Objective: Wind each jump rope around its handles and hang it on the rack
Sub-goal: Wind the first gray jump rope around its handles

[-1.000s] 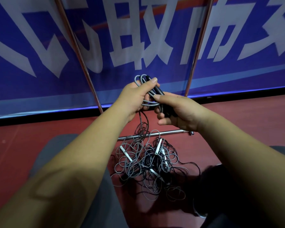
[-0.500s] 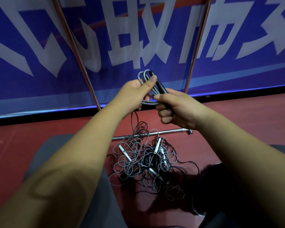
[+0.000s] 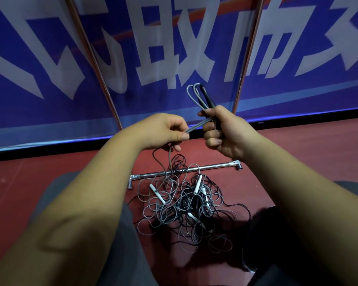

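Several grey loops of one jump rope (image 3: 191, 93) and its black handles (image 3: 207, 99) stand up out of my right grip (image 3: 225, 133), which is clamped round them. My left grip (image 3: 165, 131) pinches the rope's free strand just beside it. Below, a tangled pile of ropes (image 3: 184, 209) lies on the red floor (image 3: 298, 162), some of it across the rack (image 3: 194, 169) foot bar, in front of a blue banner (image 3: 50, 48).

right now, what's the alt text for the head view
The right hand grips black handles with grey rope looped beside them, while the left hand pinches that rope a little to the left. Below, a tangle of ropes lies on the red floor, partly over a chrome rack bar, with a blue banner behind.
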The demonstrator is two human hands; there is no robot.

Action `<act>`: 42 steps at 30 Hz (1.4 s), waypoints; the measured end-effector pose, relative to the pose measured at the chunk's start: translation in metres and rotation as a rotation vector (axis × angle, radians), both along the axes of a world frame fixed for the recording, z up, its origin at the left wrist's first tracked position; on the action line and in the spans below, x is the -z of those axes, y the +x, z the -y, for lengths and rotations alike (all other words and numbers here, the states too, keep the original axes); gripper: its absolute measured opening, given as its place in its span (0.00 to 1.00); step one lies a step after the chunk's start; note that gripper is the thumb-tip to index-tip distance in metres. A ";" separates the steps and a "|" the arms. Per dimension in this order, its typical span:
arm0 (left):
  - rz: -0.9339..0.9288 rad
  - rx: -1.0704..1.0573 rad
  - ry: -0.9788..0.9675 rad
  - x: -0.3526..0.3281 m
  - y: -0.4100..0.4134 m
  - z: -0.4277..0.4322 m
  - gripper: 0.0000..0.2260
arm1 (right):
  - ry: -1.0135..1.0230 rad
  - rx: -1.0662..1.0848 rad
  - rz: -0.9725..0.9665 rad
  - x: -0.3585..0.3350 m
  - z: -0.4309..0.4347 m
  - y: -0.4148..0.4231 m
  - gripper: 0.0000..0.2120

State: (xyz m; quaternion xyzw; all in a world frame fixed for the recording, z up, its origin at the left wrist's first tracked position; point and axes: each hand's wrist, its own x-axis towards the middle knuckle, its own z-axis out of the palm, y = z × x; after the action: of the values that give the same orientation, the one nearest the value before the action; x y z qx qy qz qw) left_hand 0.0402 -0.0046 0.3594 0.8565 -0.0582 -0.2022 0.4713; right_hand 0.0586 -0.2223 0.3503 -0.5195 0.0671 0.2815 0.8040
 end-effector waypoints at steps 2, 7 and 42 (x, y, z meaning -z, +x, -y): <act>0.039 0.047 0.187 0.002 0.002 -0.008 0.03 | -0.010 -0.037 0.011 -0.001 0.000 0.000 0.09; 0.066 -0.002 0.420 0.014 0.006 -0.021 0.04 | -0.021 -0.170 0.051 -0.006 0.004 -0.005 0.04; 0.535 0.085 0.281 -0.018 -0.012 -0.002 0.07 | -0.288 -0.438 -0.043 0.027 -0.001 -0.014 0.09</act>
State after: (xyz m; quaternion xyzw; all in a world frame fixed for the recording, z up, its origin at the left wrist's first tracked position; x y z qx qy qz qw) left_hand 0.0285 -0.0026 0.3776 0.9329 -0.1875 0.0052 0.3074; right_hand 0.0445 -0.2210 0.3232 -0.6245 0.0096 0.4472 0.6402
